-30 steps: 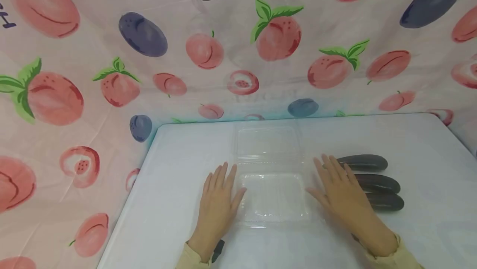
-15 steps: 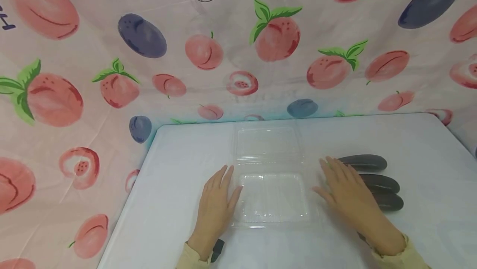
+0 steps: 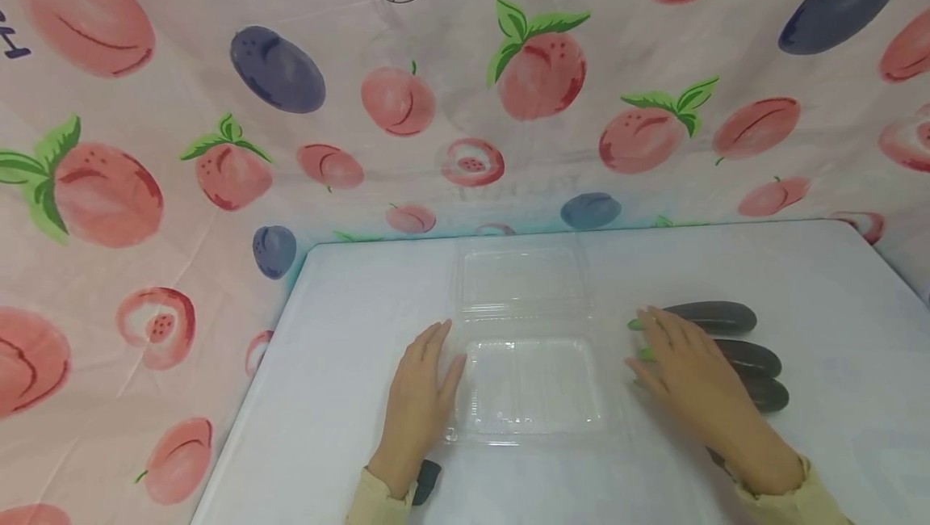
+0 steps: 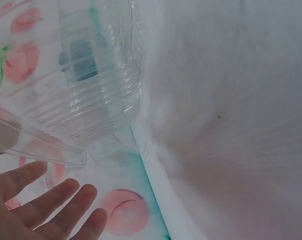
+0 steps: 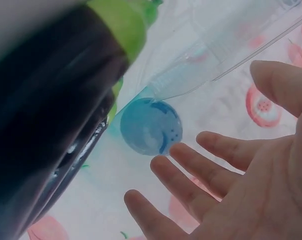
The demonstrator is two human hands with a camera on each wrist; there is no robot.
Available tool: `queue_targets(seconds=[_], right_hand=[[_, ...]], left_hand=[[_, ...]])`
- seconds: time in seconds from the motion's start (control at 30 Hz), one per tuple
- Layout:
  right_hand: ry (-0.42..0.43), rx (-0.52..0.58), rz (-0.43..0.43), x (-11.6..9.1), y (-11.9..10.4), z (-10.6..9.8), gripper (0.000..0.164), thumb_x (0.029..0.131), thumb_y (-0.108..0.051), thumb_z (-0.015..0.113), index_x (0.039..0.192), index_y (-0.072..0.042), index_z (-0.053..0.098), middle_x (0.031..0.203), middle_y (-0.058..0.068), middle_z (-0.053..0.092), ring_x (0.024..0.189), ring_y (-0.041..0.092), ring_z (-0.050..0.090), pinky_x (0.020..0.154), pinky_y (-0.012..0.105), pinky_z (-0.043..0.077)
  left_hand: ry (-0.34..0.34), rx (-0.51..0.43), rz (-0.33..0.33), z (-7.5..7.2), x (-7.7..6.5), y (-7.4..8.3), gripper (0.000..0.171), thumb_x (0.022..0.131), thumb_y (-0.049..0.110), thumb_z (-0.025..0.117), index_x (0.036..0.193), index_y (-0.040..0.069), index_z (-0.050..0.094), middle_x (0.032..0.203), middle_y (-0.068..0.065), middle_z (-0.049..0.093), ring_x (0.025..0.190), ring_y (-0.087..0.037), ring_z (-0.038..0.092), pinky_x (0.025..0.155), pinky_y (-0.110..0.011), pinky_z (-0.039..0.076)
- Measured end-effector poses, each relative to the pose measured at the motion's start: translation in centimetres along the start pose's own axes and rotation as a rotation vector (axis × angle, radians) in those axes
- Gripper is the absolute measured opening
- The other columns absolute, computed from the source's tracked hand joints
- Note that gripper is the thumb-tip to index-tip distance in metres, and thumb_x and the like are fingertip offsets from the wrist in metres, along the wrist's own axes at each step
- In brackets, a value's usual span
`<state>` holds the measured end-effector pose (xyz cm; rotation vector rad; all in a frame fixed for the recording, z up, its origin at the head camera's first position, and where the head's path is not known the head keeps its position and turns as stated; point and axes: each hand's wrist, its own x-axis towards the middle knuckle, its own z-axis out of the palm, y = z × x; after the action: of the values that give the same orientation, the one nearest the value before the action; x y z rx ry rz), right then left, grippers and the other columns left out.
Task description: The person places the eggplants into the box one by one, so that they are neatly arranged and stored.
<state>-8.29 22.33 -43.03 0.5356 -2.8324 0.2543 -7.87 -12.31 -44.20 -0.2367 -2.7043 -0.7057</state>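
A clear plastic clamshell box [image 3: 534,396] lies unfolded on the table, its lid [image 3: 523,275] toward the back. My left hand [image 3: 417,404] is just left of the box, fingers extended; the left wrist view shows the box's ribbed wall [image 4: 96,105] beyond my fingertips. On the right lie three dark eggplants, the back one [image 3: 719,316], the middle one [image 3: 756,358] and the front one [image 3: 766,392], green stem ends pointing left. My right hand [image 3: 690,380], holding nothing, overlaps their left halves in the head view. Its spread fingers [image 5: 211,170] are apart from an eggplant [image 5: 51,90] in the right wrist view.
The white table [image 3: 334,307] has its back edge against a fruit-printed cloth [image 3: 407,32], which also hangs along the left side. A dark wrist-worn piece [image 3: 426,482] shows beside my left cuff.
My right hand has shifted right, away from the box and further over the eggplants, and their green stem ends now show. My left hand has drawn slightly left from the box.
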Motion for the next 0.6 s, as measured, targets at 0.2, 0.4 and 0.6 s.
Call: queue_targets(seconds=[0.2,0.4,0.6], right_hand=[[0.05,0.014,-0.034,-0.4,0.8,0.3,0.064,0.088,-0.023,0.072,0.139,0.007,0.045,0.137,0.031,0.051,0.127,0.046,0.047,0.105,0.062,0.039],[0.09,0.011,-0.068,-0.6,1.4,0.6,0.061,0.087,-0.021,0.073,0.134,0.009,0.048,0.131,0.03,0.054,0.123,0.045,0.05,0.103,0.061,0.041],[0.045,0.02,-0.025,-0.6,1.8,0.4,0.064,0.085,-0.021,0.076,0.134,0.009,0.046,0.131,0.029,0.053,0.123,0.046,0.049,0.102,0.063,0.041]], left_hand=[[0.007,-0.053,-0.031,0.3,0.2,-0.3,0.047,0.098,0.03,0.063,0.141,0.013,0.053,0.136,-0.008,0.058,0.128,-0.026,0.056,0.105,-0.042,0.048],[-0.005,-0.105,-0.078,0.5,0.2,-0.4,0.044,0.099,0.031,0.061,0.14,0.015,0.054,0.134,-0.006,0.059,0.127,-0.025,0.057,0.104,-0.043,0.05],[-0.031,-0.159,-0.131,0.8,0.3,-0.5,0.043,0.1,0.032,0.061,0.14,0.017,0.054,0.133,-0.004,0.06,0.12,-0.023,0.061,0.099,-0.043,0.052]])
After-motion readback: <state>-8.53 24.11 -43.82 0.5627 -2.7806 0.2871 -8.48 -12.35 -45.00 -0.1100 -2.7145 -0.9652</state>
